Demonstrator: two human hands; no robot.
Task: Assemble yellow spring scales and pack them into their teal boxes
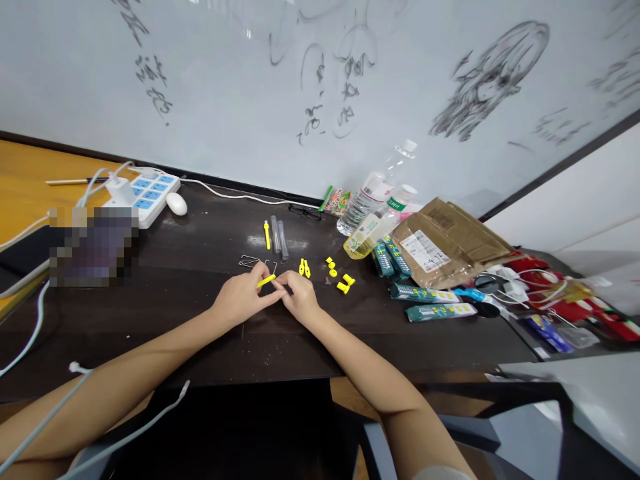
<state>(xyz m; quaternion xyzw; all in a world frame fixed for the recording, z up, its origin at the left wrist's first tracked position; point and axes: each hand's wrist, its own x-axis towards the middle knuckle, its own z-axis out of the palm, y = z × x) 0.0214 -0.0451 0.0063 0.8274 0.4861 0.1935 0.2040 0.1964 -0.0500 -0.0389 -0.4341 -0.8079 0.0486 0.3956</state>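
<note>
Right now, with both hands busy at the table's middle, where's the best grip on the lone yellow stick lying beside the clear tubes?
Take the yellow stick at its middle, pinching across its narrow width from above. It lies flat on the dark table, pointing away from the person. Its left side looks open; the clear tubes lie close on its right. The left hand and right hand lie nearer the person.

Slim yellow stick (pixel 267 281), tilted, pinched above dark table, between both hands' fingers.
</note>
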